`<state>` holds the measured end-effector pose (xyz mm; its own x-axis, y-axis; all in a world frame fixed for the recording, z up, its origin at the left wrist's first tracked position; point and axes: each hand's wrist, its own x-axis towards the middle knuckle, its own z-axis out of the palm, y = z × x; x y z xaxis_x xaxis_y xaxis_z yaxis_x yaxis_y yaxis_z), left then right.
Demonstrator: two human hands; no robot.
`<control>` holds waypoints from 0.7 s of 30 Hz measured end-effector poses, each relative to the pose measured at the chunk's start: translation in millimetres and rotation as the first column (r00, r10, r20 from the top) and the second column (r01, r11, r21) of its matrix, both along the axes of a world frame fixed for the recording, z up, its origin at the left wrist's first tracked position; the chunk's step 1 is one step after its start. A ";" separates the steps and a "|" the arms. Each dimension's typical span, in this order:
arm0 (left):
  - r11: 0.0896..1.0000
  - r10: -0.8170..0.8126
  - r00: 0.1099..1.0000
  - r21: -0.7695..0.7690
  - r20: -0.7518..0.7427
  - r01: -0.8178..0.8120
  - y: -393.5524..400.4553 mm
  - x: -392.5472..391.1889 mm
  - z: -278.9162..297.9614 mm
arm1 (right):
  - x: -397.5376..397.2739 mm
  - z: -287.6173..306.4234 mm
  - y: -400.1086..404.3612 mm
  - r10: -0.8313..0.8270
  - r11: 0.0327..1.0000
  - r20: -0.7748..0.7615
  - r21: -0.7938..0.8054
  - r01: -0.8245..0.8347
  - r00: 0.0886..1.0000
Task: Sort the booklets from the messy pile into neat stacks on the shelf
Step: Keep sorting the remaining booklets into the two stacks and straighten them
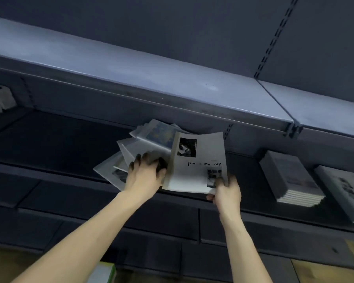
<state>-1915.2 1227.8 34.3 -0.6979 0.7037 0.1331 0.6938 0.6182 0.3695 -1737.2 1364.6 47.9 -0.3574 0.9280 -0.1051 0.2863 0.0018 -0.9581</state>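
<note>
The messy pile (139, 148) lies fanned out on the dark shelf (49, 139), near its front edge and about midway along it. The left hand (145, 172) rests on top of the pile with its fingers curled over the covers; whether it actually clamps one or only steadies them cannot be told. The right hand (226, 190) pinches the near right corner of one booklet (198, 166), thumb on the cover and fingers underneath, and holds it tilted up off the pile's right side. Its far edge curves.

That curve suggests a thin, light, floppy booklet, which will sag if held by a corner alone. A grip along the spine or with a hand flat beneath would likely carry it squarer. The covers look smooth, so loose copies may slide over each other when the pile is disturbed; pressing down with the left hand should hold them.

Two neat stacks (290, 178) sit further right on the same shelf, well apart from the pile.
</note>
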 end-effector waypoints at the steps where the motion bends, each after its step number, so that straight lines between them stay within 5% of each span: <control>1: 1.000 -0.020 1.000 -0.022 -0.013 0.020 3.6 2.2 0.2 | 5.9 0.3 1.4 -0.014 1.000 -0.004 -0.003 0.014 1.000; 21: 0.918 -0.363 0.929 -0.201 -0.073 0.343 128.5 161.2 20.7 | 200.9 14.9 68.3 -0.318 0.948 -0.180 -0.092 0.306 0.931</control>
<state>-1754.0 1356.3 55.0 -0.3887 0.9205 0.0395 0.9079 0.3753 0.1865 -1536.3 1432.8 62.7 -0.0699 0.9898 -0.1241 0.0754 -0.1188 -0.9901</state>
